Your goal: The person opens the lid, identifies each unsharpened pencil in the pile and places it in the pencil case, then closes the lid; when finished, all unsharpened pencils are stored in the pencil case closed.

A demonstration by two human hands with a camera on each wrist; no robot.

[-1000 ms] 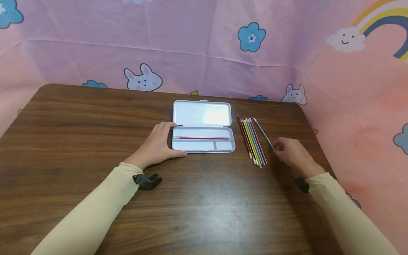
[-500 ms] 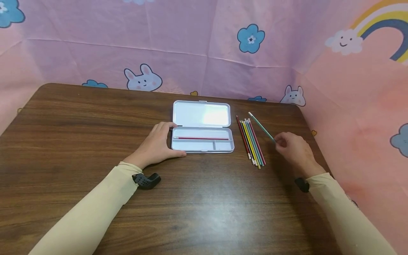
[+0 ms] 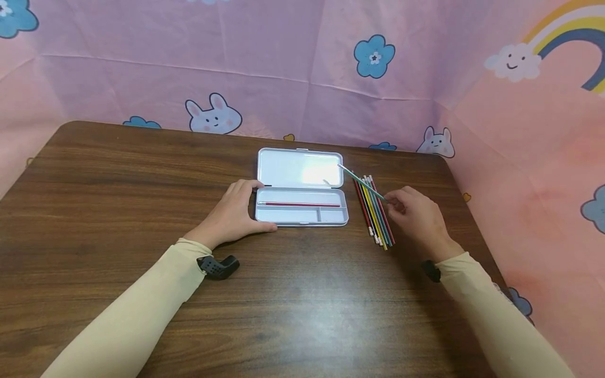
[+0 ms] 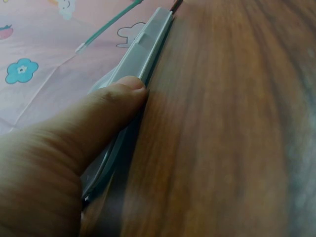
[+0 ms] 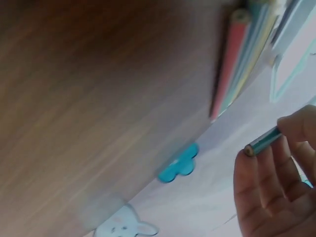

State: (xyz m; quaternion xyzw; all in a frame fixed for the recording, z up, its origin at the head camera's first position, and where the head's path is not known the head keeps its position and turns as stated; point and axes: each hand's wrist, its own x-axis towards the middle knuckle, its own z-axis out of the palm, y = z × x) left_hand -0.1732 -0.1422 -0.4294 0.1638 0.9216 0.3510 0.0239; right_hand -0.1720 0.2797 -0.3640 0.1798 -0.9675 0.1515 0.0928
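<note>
An open white pencil case (image 3: 287, 215) lies on the table with its lid folded back. One red pencil (image 3: 302, 205) is in its long rear compartment. My left hand (image 3: 229, 215) grips the case's left end, thumb at the front and fingers behind; the left wrist view shows the thumb (image 4: 106, 103) against the front wall. Between thumb and fingers, my right hand (image 3: 418, 220) pinches a green pencil (image 3: 361, 182), its white-tipped end pointing toward the lid. It is held above a row of several pencils (image 3: 375, 220) in red, black, yellow and green, right of the case.
The brown wooden table (image 3: 302, 315) extends around the case on all sides. A pink patterned cloth (image 3: 283, 63) hangs along the back and right edges. Dark bands (image 3: 218, 268) are worn on both wrists.
My right hand has lifted the green pencil off the table and carried it left over the other pencils, turning its far end toward the case. The left hand has stayed put.
</note>
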